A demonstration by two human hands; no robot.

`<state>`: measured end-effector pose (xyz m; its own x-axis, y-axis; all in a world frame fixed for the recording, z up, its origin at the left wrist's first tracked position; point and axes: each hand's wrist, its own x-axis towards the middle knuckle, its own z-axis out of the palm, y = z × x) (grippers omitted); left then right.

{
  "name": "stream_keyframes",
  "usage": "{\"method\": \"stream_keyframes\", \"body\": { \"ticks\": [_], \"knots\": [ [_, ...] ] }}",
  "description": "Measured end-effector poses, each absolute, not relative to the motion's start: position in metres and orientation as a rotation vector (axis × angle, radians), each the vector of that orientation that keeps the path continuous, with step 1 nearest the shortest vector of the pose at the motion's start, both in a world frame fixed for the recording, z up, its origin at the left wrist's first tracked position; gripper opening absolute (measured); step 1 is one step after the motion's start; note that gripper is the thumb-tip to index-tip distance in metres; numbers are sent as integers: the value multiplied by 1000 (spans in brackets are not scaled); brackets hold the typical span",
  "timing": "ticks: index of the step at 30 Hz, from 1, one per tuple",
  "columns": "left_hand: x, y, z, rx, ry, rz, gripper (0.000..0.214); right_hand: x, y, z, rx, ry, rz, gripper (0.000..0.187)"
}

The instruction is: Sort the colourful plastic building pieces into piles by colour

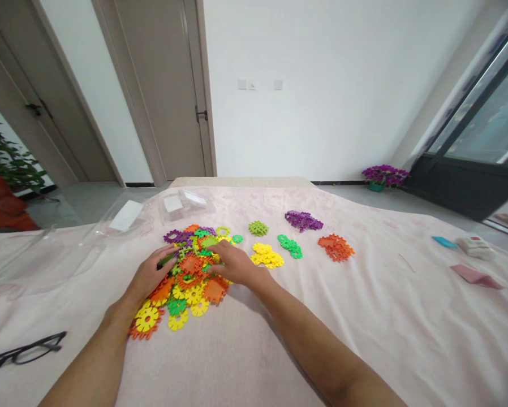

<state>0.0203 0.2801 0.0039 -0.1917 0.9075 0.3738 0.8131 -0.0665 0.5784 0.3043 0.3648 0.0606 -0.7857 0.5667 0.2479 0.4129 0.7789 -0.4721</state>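
Note:
A mixed pile of plastic gear-shaped linking pieces (193,264) in orange, yellow, green and purple lies on the cloth before me. My left hand (149,274) rests at the pile's left side, thumb and fingers apart, with a dark green piece showing in the gap between them. On the right side, my right hand (236,263) reaches over the pieces with its fingers spread. A light green piece (211,242) lies at its fingertips; whether they touch it is unclear. Yellow pieces (147,319) edge the near side of the heap.
Sorted by colour beyond my right hand are yellow (267,256), green (290,247), lime (258,228), purple (304,221) and orange (336,248) groups. Clear plastic boxes (120,217) stand at the back left. Eyeglasses (29,351) lie near left; a pink cloth (476,277) lies far right.

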Motion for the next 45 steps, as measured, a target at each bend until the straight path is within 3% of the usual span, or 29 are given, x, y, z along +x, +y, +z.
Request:
{"method": "stream_keyframes", "body": {
  "ticks": [2,6,12,14,19,33,35,41,45],
  "knots": [
    [20,280,4,1913,2047,1107,54,300,359,54,-726,-2622,535,66],
    [19,281,2,1918,2054,1103,54,298,358,48,-809,-2584,596,60],
    [16,281,0,1922,2050,1087,55,301,371,60,-804,-2388,767,12],
    [15,281,-1,1918,2053,1080,55,311,381,70,-836,-2342,791,7],
    [15,282,-2,1910,2048,1077,55,364,420,95,-1118,-2200,669,23],
    [16,282,-3,1878,2029,1097,55,518,459,100,-2137,-1683,132,32],
    [18,281,-1,1855,2019,1111,55,518,460,102,-2085,-1676,88,34],
    [18,294,9,1684,1984,1376,56,454,458,99,-1546,-2002,358,29],
    [2,323,7,1733,2117,1125,69,395,438,83,-1290,-2247,417,30]
  ]
}}
